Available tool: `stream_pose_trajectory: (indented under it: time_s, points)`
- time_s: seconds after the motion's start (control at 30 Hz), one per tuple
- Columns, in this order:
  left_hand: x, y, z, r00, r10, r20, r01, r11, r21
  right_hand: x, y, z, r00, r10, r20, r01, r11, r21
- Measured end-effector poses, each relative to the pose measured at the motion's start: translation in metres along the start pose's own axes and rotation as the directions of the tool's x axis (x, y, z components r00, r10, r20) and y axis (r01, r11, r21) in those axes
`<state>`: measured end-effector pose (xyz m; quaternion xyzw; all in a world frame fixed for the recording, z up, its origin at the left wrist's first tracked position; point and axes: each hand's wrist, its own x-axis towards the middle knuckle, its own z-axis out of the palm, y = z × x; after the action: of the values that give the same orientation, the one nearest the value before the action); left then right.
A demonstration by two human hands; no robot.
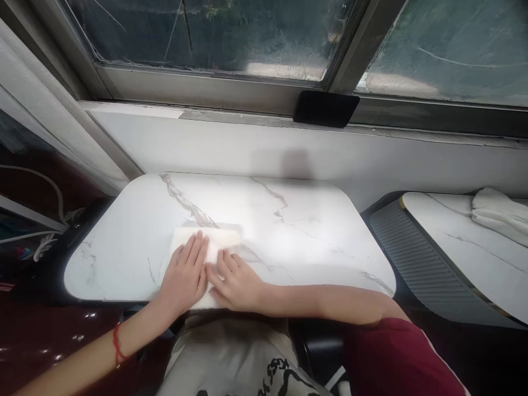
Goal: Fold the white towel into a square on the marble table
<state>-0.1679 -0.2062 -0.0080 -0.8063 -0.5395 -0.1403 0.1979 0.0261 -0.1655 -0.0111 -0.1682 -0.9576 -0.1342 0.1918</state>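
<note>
A folded white cloth (225, 237) lies on the marble-patterned white table (289, 231), close to its near edge. My left hand (187, 272) rests flat on the cloth, its fingers stretched out and side by side. Right beside it, my right hand (237, 280) has bent fingers gathered on the cloth, with the thumb low and towards the left hand. Part of the cloth is hidden beneath both hands. A red string bracelet (117, 345) circles my left wrist.
A black flat object (325, 108) leans on the window ledge behind the table. To the right stands a second marble-patterned table (449, 236) with a ribbed side and a crumpled white cloth (499, 212) on it. White cables (58, 192) hang at the left.
</note>
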Motion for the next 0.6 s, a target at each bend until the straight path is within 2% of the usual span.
stream_pose_trajectory:
  time_s: [0.1, 0.17, 0.27, 0.33, 0.37, 0.43, 0.5, 0.6]
  points:
    - [0.024, 0.0, 0.013, 1.0, 0.012, 0.021, -0.012, 1.0, -0.016, -0.004, 0.03, 0.004, 0.999, 0.022, 0.032, -0.023, 0.999, 0.04]
    - [0.049, 0.0, 0.026, 0.998, 0.02, 0.056, -0.017, 0.999, -0.049, -0.009, 0.061, 0.005, 0.996, 0.063, 0.063, -0.068, 0.994, 0.082]
    - [0.095, 0.007, 0.048, 0.994, 0.028, 0.11, -0.016, 0.994, -0.107, -0.017, 0.122, 0.0, 0.976, 0.196, 0.098, -0.21, 0.964, 0.162]
    - [0.128, 0.015, 0.063, 0.991, 0.011, 0.135, 0.006, 0.992, -0.127, -0.025, 0.173, -0.01, 0.941, 0.33, 0.076, -0.339, 0.921, 0.195]
    - [0.143, 0.02, 0.07, 0.989, -0.004, 0.145, 0.023, 0.991, -0.131, -0.03, 0.2, -0.017, 0.903, 0.428, 0.038, -0.427, 0.886, 0.181]
    - [0.169, 0.032, 0.082, 0.986, -0.026, 0.164, 0.05, 0.989, -0.14, -0.041, 0.255, -0.034, 0.795, 0.604, -0.06, -0.592, 0.793, 0.145]
    - [0.186, 0.043, 0.091, 0.983, -0.051, 0.176, 0.079, 0.985, -0.154, -0.052, 0.308, -0.056, 0.658, 0.728, -0.193, -0.712, 0.684, 0.157]
    - [0.197, 0.052, 0.097, 0.982, -0.083, 0.172, 0.115, 0.976, -0.185, -0.061, 0.375, -0.09, 0.431, 0.813, -0.392, -0.799, 0.545, 0.254]
